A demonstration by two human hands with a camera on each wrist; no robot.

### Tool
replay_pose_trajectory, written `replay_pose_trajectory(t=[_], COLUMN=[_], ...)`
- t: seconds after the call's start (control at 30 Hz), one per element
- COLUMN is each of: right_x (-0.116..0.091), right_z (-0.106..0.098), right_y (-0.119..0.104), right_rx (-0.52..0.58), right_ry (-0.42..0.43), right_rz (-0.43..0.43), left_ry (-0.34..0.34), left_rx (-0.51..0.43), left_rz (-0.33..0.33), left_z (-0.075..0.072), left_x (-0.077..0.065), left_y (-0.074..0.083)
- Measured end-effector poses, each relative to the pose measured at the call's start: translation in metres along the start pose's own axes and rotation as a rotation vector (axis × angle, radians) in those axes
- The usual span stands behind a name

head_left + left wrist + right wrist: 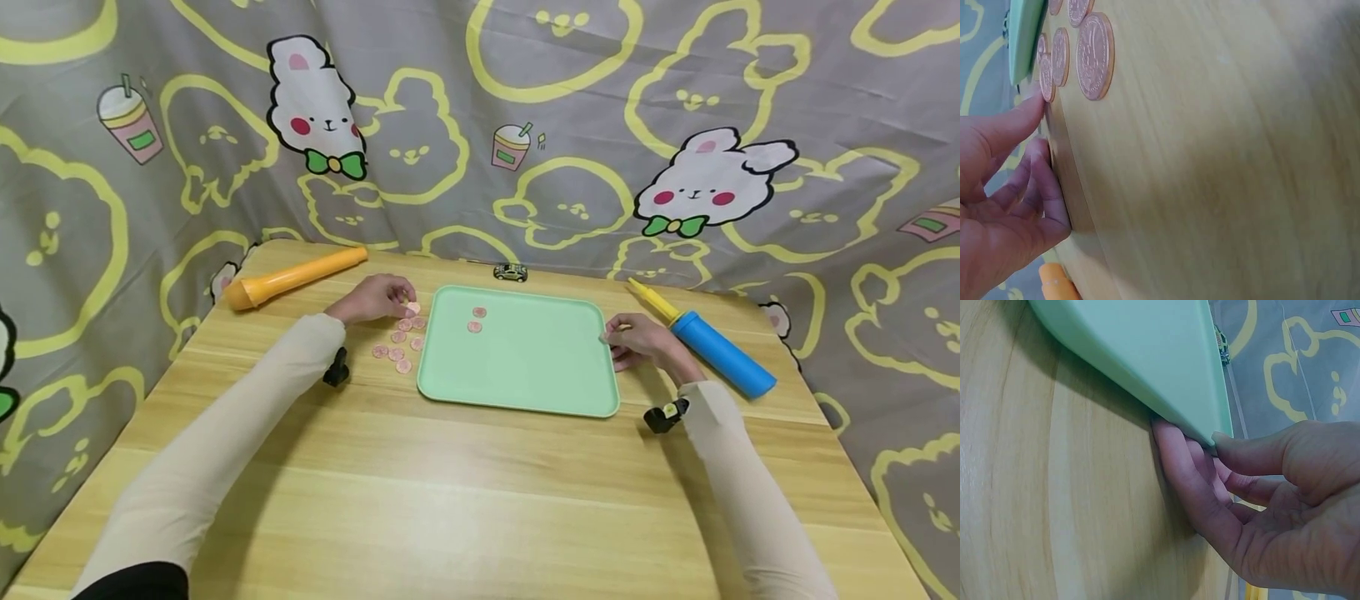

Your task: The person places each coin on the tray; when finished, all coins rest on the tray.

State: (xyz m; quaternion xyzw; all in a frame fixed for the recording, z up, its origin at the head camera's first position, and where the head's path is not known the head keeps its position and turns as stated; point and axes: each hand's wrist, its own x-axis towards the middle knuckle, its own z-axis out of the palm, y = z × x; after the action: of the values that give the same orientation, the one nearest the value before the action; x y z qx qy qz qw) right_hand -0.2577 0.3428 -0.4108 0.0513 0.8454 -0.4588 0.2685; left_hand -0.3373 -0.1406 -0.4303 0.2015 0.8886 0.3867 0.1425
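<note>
My right hand [637,337] grips the right edge of a light green rectangular tray [536,354]. In the right wrist view its thumb [1254,450] lies on the rim and its fingers are tucked under the tray [1129,344]. Two copper-coloured coins [475,327] lie inside the tray near its upper left. To the left of the tray, several more such coins [396,354] are scattered on the table. My left hand [375,298] is at the far end of these; its thumb tip meets one coin [1046,78], with a gap between the thumb and the lower fingers.
An orange plastic microphone-shaped toy [300,277] lies at the back left of the wooden table [450,500]. A small toy car [511,272] stands behind the tray, by the patterned curtain [562,125]. A blue and yellow hand pump [720,354] lies to the right.
</note>
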Motion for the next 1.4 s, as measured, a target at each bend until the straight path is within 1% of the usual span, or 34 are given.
replay_pose_trajectory(t=[0.23,0.4,0.47,0.63,0.73,0.87,0.93,1.03,1.27,1.4], right_x=[0.001,0.001,0.002,0.003,0.003,0.002,0.001,0.001,0.000,-0.001], right_z=[-0.001,-0.001,-0.001,-0.002,-0.002,-0.002,-0.001,-0.001,0.000,0.001], right_y=[-0.002,0.000,0.000,0.000,0.000,-0.001,-0.001,-0.002,-0.003,-0.003], right_rx=[0.004,0.013,0.016,0.016,0.017,0.014,0.011,0.008,0.006,0.010], right_ry=[0.005,-0.011,-0.014,-0.019,-0.018,-0.015,-0.013,-0.013,-0.011,0.002], right_rz=[-0.005,-0.004,-0.003,0.003,0.005,0.002,0.001,-0.004,-0.007,0.001], left_ry=[0.053,0.041,0.028,-0.001,-0.008,-0.027,-0.041,-0.055,-0.085,-0.110], left_rx=[-0.068,-0.127,-0.183,-0.367,-0.429,-0.484,-0.499,-0.496,-0.403,-0.395], left_rz=[-0.011,-0.029,-0.046,-0.101,-0.123,-0.131,-0.127,-0.119,-0.095,-0.091], left_z=[-0.003,-0.005,-0.004,-0.001,0.002,0.004,0.004,0.006,0.016,0.024], left_x=[-0.003,-0.004,-0.005,-0.005,-0.005,-0.006,-0.008,-0.010,-0.011,-0.010], left_y=[-0.002,-0.002,0.000,0.004,0.009,0.020,0.025,0.032,0.043,0.049])
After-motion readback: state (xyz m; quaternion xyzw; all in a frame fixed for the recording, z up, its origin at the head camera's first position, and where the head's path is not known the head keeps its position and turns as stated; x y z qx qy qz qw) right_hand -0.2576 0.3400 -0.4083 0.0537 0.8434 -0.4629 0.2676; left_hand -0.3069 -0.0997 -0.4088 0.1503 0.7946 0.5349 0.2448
